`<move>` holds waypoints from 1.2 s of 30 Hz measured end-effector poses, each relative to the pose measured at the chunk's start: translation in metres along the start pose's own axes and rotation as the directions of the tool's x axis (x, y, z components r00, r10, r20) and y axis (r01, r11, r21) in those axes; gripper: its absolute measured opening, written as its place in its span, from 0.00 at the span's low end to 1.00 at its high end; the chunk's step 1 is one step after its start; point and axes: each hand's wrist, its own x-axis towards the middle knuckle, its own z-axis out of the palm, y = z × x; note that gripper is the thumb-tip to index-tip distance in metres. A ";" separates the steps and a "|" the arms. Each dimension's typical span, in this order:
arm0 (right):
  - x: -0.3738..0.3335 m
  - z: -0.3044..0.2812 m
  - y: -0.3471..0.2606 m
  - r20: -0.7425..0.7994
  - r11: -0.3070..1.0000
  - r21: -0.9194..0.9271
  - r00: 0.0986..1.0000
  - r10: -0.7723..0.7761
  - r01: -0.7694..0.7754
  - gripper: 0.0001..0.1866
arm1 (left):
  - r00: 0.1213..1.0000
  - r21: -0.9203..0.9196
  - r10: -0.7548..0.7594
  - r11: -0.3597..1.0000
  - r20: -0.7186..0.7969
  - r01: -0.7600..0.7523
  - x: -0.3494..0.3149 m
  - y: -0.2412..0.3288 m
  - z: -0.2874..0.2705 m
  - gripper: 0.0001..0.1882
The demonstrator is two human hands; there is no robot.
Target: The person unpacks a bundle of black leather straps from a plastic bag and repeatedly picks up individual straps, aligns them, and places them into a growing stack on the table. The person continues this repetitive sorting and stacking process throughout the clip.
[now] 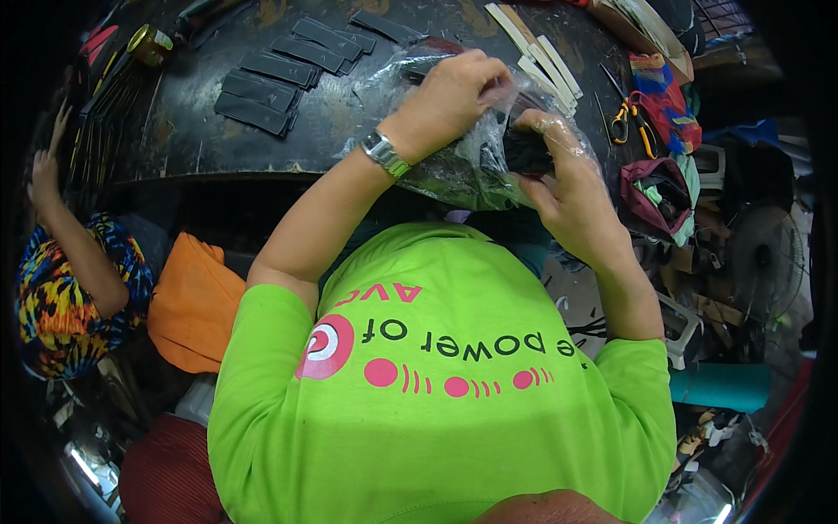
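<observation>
Both hands working a clear bag (454,166) at the table edge (218,170).

The right hand (567,188) is gripping a dark bundle (528,153) through the plastic; the left hand (454,92) is pinching the bag's top just above-left, nearer the mouth.
</observation>
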 end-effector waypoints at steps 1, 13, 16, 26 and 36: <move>0.000 -0.001 0.000 0.008 1.000 0.006 1.000 -0.021 0.021 0.27 | 1.000 0.011 0.027 1.000 -0.009 -0.027 -0.001 -0.002 0.005 0.09; 0.014 0.013 0.057 -0.008 0.543 0.817 0.937 0.349 -0.196 0.27 | 0.976 0.259 0.218 0.944 -0.029 -0.203 -0.008 0.003 0.007 0.27; 0.021 0.017 0.068 0.023 0.411 0.885 0.903 0.429 -0.218 0.27 | 0.903 0.220 0.426 0.887 -0.057 -0.405 -0.009 0.005 0.000 0.31; 0.030 0.031 0.069 -0.057 0.321 0.944 0.922 0.382 -0.075 0.25 | 0.967 0.110 0.163 0.976 0.194 -0.186 -0.029 -0.002 -0.029 0.14; 0.025 0.038 0.066 -0.084 0.388 0.918 0.916 0.392 -0.082 0.31 | 0.958 0.250 0.096 0.954 0.270 -0.166 -0.025 0.014 -0.038 0.17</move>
